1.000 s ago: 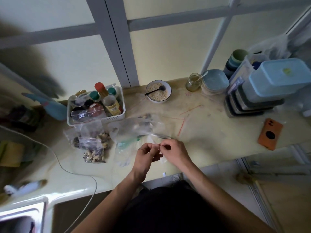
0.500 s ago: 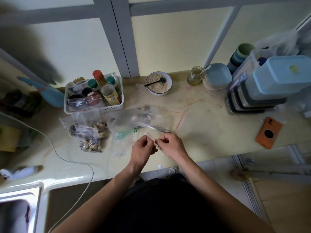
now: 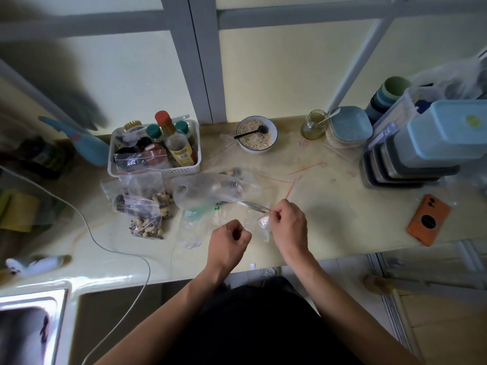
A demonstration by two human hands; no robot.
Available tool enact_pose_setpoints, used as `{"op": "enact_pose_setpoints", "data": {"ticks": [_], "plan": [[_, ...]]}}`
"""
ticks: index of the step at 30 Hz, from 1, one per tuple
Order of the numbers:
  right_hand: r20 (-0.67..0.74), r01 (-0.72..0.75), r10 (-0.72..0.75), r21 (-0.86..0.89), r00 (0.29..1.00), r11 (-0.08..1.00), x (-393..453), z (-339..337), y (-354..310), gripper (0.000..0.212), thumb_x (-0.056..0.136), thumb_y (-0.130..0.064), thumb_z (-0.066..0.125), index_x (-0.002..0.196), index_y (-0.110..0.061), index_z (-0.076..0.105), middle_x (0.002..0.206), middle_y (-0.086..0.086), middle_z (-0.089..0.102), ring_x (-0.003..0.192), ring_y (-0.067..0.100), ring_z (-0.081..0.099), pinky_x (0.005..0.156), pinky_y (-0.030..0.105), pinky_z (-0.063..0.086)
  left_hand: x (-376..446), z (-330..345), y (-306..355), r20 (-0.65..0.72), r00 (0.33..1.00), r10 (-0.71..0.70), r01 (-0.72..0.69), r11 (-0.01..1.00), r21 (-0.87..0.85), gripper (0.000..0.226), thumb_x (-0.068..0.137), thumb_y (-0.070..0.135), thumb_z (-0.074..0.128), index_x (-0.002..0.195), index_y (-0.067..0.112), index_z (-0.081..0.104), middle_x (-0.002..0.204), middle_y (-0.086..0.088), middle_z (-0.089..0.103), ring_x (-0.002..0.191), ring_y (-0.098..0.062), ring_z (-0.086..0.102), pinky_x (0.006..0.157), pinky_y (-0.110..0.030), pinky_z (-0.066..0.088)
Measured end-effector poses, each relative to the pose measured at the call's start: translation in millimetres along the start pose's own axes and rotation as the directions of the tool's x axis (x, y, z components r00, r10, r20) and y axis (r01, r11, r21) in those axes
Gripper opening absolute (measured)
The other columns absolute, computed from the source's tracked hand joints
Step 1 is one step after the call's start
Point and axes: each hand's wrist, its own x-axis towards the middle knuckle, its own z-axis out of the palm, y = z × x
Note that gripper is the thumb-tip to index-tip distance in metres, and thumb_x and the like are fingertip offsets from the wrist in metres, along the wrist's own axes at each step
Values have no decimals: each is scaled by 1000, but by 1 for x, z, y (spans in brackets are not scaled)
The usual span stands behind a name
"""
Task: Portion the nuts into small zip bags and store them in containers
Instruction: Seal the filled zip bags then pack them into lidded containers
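Near the front edge of the table (image 3: 342,219), the right hand (image 3: 290,223) pinches the red-striped top of a small zip bag (image 3: 264,224), which hangs just left of that grip. Beside it, the left hand (image 3: 228,242) is curled into a loose fist; whether it holds anything cannot be told. Beyond the grip lies a large clear bag (image 3: 216,191) with a few nuts, and farther left sit filled nut bags (image 3: 143,209). Stacked containers (image 3: 421,154) stand well off to the right.
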Motion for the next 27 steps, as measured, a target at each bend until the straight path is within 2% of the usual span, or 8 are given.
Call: {"op": "enact_pose_setpoints", "data": {"ticks": [5, 9, 11, 15, 18, 21, 24, 27], "plan": [[78, 189, -191, 31, 979, 982, 1, -4, -8, 10, 88, -7, 65, 96, -11, 60, 92, 6, 60, 83, 28, 61, 71, 43, 54, 8, -9, 4, -89, 994, -68, 68, 998, 4, 25, 79, 28, 55, 65, 7, 52, 60, -11, 60, 54, -20, 46, 55, -37, 47], [-83, 548, -542, 93, 837, 832, -15, -16, -33, 13, 94, -2, 54, 101, -6, 65, 99, 5, 61, 91, 21, 59, 84, 28, 49, 12, -10, 9, -75, 994, -83, 80, 996, -40, 31, 78, 34, 53, 67, 4, 52, 60, -11, 59, 56, -27, 48, 55, -40, 47], [-12, 591, -596, 143, 803, 794, -25, -17, -42, 19, 92, -2, 47, 98, -7, 64, 96, 5, 63, 89, 21, 60, 84, 28, 49, 13, -9, 8, -41, 998, -51, 50, 998, -31, 35, 80, 37, 52, 68, 4, 50, 58, -9, 54, 54, -17, 38, 53, -35, 41], [360, 353, -357, 80, 862, 932, -18, -8, -35, 20, 87, 3, 45, 97, -10, 58, 93, 8, 66, 88, 33, 62, 73, 40, 48, 14, -11, 6, -18, 998, -62, 60, 995, -74, 36, 78, 41, 49, 69, 7, 57, 61, -6, 63, 63, -25, 59, 62, -39, 49], [586, 279, -173, -95, 791, 956, -15, -9, -24, 34, 91, -1, 44, 114, -15, 63, 109, 11, 69, 102, 37, 63, 79, 40, 51, 14, -14, 8, -14, 999, -46, 45, 995, -87, 29, 74, 36, 49, 67, 9, 57, 61, -6, 63, 63, -24, 59, 60, -35, 48], [591, 228, -58, -218, 804, 949, -17, -7, -17, 51, 95, -5, 44, 139, -27, 57, 121, 10, 68, 113, 36, 62, 87, 39, 51, 12, -13, 5, -2, 999, 40, -40, 998, 50, 25, 75, 34, 55, 63, 13, 49, 57, -5, 52, 54, -16, 41, 52, -31, 37], [550, 211, -51, -232, 834, 950, -13, -6, -18, 51, 98, -22, 55, 147, -33, 49, 124, 9, 67, 116, 34, 61, 91, 37, 51, 11, -9, 6, 12, 987, 160, -159, 973, 166, 17, 77, 30, 57, 69, 20, 46, 65, 5, 50, 62, -16, 45, 55, -29, 37], [569, 174, -62, -146, 820, 974, -6, -9, -20, 56, 92, -31, 65, 146, -36, 51, 114, 8, 71, 109, 29, 65, 92, 35, 54, 16, -15, -2, 97, 925, 367, -377, 920, 112, 37, 74, 36, 60, 107, 22, 50, 111, 6, 48, 104, -16, 46, 88, -29, 42]]}}
